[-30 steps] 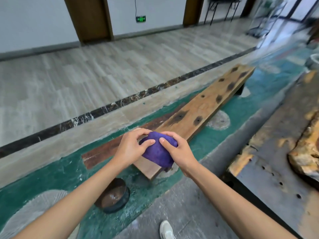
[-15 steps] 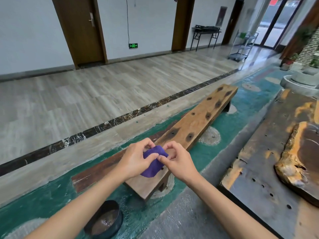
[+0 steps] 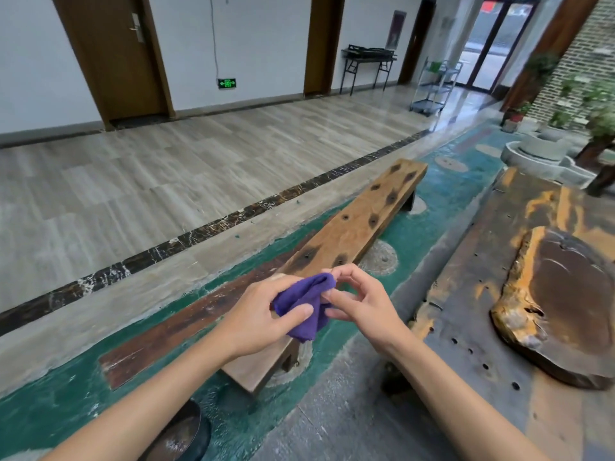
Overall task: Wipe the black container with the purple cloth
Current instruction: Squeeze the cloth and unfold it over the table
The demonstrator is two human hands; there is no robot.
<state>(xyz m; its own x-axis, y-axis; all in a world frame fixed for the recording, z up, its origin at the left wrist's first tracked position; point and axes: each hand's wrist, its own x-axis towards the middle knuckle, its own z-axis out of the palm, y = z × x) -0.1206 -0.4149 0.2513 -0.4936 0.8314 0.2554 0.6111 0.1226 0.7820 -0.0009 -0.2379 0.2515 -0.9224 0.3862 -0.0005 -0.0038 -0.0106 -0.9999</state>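
The purple cloth (image 3: 307, 302) is bunched up in mid-air above the near end of a wooden bench. My left hand (image 3: 263, 317) grips it from the left, thumb pressed over its lower fold. My right hand (image 3: 357, 302) pinches its upper right corner between thumb and forefinger, the other fingers spread. The black container (image 3: 184, 439) is a round bowl standing on the floor at the bottom edge, below my left forearm, which covers part of it. Both hands are well above and to the right of it.
A long wooden bench (image 3: 352, 227) runs away from me over the green floor. A dark wooden table (image 3: 472, 327) with a thick wood slab (image 3: 565, 301) fills the right side. A metal cart (image 3: 432, 84) and a black side table (image 3: 369, 58) stand by the far wall.
The view has tilted up, so the container has slid to the bottom edge. My hands have loosened the balled cloth, and the right hand now pinches only a corner.
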